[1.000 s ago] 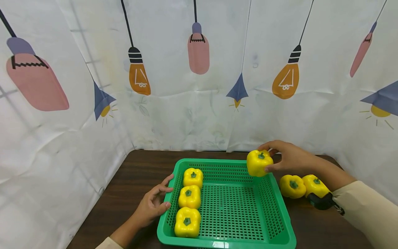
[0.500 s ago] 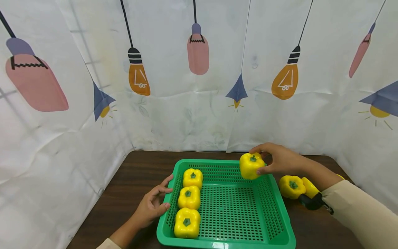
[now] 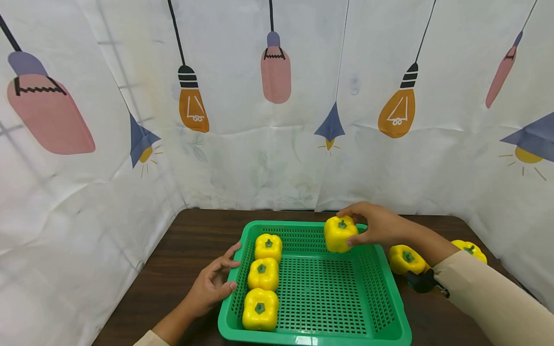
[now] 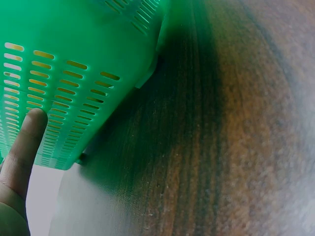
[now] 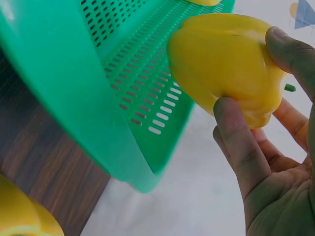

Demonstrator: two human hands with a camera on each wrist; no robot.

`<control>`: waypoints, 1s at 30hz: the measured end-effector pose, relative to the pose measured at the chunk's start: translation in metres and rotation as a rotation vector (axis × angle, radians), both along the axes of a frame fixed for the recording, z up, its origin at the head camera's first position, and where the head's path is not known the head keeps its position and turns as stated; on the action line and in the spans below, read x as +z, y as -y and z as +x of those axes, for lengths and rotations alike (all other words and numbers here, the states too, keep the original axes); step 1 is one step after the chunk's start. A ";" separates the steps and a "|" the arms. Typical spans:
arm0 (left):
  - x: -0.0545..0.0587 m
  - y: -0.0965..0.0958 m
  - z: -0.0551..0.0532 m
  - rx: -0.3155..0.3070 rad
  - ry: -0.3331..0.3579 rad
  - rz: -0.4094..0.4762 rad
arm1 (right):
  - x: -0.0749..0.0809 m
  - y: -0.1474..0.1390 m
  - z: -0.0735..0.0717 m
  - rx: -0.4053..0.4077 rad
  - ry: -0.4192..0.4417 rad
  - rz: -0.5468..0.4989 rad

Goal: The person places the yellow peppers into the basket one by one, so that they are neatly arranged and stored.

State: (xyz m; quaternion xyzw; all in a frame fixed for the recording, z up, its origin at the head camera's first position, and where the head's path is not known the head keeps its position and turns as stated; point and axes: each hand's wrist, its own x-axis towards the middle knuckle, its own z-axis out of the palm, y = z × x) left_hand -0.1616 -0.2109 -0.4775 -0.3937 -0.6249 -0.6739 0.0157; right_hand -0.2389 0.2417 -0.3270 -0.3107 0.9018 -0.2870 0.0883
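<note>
The right hand point(image 3: 376, 226) gripped a yellow pepper point(image 3: 338, 235), which had come leftward and hung over the back of the green basket point(image 3: 396, 298), not yet set down. The left hand point(image 3: 208, 285), fingers loosely spread, touched the basket's side. Three peppers point(image 3: 263, 276) stood inside; two more peppers point(image 3: 407, 259) showed on the surface point(image 3: 203, 230).

Your peppers point(image 3: 340, 238) are bright yellow, their stems point(image 3: 342, 224) dark green. The basket point(image 3: 298, 224) before you is one even green, patterned with rows of slots. Your tabletop point(image 3: 207, 235) is dark brown with streaked wood grain. You face a white backdrop point(image 3: 242, 168) printed with pink, orange and slate-blue lamps point(image 3: 276, 72). Your sleeve point(image 3: 489, 293) is cream.
</note>
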 end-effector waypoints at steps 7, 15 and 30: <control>0.000 0.000 -0.001 0.006 -0.004 -0.008 | -0.006 0.009 0.001 -0.016 -0.007 0.012; -0.001 0.001 0.000 0.005 0.010 -0.009 | -0.012 0.022 0.000 -0.003 -0.009 0.021; 0.000 0.000 0.000 0.004 0.009 -0.003 | -0.022 0.039 -0.003 0.023 -0.006 0.023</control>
